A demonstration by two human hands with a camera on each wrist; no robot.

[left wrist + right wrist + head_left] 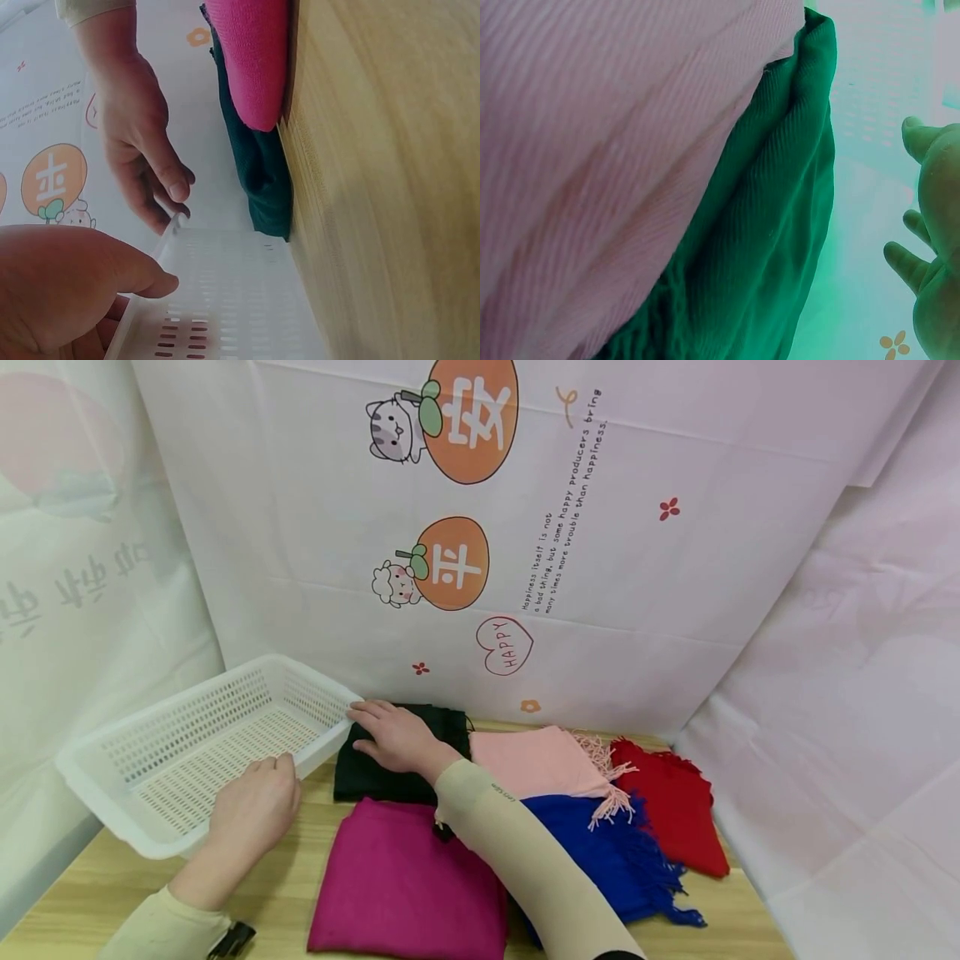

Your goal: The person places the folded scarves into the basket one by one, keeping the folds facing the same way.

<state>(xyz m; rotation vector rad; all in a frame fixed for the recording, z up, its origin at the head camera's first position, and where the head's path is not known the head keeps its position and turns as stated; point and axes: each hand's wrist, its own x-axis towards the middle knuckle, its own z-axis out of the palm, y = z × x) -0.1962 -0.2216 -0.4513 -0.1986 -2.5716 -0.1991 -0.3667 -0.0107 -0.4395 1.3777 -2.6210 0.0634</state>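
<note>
While five cloths (405, 877) lie, hands (255, 802) (393, 735) touch one basket (217, 760).

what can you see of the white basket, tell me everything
The white basket looks plastic, rectangular, with a smooth rim and slotted walls and base. Nothing shows inside. Its open top faces up, left of the dark green cloth. The left hand grips its near long rim; the right hand is at its far right corner. Whether it rests fully on the table is unclear.
</note>
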